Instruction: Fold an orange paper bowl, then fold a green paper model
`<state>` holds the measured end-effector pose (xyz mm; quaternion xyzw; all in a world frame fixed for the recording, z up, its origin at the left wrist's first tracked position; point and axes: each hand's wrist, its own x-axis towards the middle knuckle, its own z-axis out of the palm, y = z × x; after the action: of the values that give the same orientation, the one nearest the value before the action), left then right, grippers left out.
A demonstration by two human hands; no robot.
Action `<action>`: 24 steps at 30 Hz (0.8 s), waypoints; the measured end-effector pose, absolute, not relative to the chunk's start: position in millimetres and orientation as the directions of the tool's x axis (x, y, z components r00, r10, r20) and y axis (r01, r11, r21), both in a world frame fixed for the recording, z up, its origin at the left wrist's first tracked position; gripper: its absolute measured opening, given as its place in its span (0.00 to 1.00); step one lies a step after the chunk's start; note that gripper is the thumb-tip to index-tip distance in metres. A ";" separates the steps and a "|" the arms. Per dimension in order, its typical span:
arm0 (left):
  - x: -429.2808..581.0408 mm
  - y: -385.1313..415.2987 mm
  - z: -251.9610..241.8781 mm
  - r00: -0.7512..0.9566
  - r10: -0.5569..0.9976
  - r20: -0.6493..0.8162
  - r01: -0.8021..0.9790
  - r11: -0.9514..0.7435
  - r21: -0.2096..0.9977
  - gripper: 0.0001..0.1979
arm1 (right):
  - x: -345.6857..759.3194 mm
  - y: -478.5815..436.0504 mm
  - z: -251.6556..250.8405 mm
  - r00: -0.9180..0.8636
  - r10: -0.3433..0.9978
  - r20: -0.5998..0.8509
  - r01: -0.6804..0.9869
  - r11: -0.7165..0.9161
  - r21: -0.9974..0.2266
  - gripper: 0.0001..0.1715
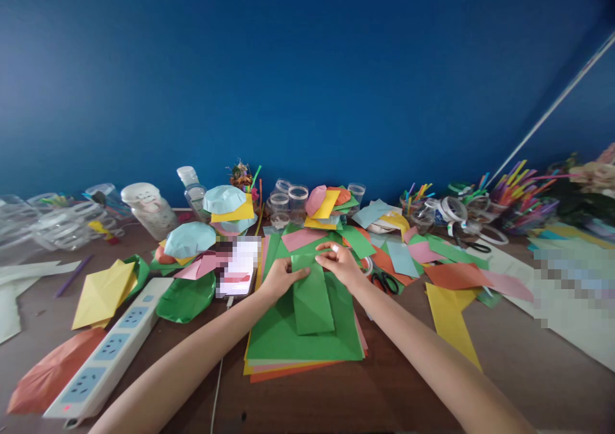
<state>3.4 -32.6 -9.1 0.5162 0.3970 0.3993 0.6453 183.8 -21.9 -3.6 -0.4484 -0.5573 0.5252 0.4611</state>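
A folded strip of green paper (pixel 312 299) lies on a stack of coloured paper sheets (pixel 302 338), with a wide green sheet on top. My left hand (pixel 283 277) presses the strip's upper left edge with its fingers. My right hand (pixel 340 264) pinches the upper right corner of the same strip, and its fingertips nearly meet the left hand's. The strip's top end is partly hidden under my fingers.
Black-handled scissors (pixel 384 283) lie right of the stack among loose paper. A white power strip (pixel 108 347) lies at the left, near folded yellow paper (pixel 103 295). A pixelated patch (pixel 239 267) sits beyond my left hand. Clear plastic cups (pixel 288 203) and straws (pixel 519 190) line the blue wall.
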 end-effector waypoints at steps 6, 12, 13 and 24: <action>3.6 -32.9 -8.8 0.359 0.930 -0.078 -0.103 0.122 0.987 0.20 | 184.8 -20.3 -6.6 -0.178 0.982 0.061 0.026 0.066 -0.997 0.16; -2.1 -26.7 -9.0 0.191 0.981 0.032 -0.042 -0.025 0.999 0.18 | 185.3 -21.5 -6.4 -0.154 0.980 0.129 0.090 0.144 -0.985 0.14; -3.0 -26.3 -8.8 0.175 0.983 0.047 -0.032 -0.042 0.999 0.18 | 185.0 -22.4 -5.9 -0.144 0.978 0.153 0.106 0.169 -0.980 0.14; -5.2 -24.9 -9.7 0.145 0.986 0.086 0.019 -0.089 0.996 0.21 | 183.2 -26.3 -4.0 -0.096 0.956 0.277 0.194 0.291 -0.937 0.11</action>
<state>-5.2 -24.9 -9.7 0.5625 0.4465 0.4779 0.5059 183.2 -26.3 -4.0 -0.4546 -0.6326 0.3847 0.4953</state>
